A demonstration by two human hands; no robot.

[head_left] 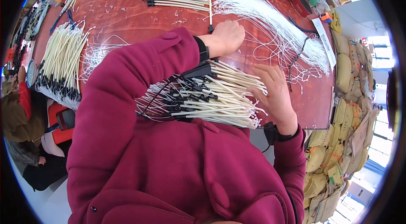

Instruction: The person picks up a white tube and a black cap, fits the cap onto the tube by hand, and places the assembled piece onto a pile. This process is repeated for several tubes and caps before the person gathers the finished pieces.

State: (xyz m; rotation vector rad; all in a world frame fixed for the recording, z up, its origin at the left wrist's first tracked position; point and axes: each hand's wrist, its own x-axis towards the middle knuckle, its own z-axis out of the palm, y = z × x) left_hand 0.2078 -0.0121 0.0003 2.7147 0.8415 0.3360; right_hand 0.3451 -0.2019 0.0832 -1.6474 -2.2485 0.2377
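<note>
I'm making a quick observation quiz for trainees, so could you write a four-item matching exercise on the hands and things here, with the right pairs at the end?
Column one
1. Left hand
2. Right hand
3. White strands
4. Tan sacks

Column two
A. Piled beyond the right edge of the red table
B. Fingers apart, beside the pale ends of the near rods
C. Close to the black tip of a lone rod
D. Fanned across the tabletop's far right

Pairs: 1-C, 2-B, 3-D, 4-A

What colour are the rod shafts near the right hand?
Rod shafts: cream, best in head view.
</note>
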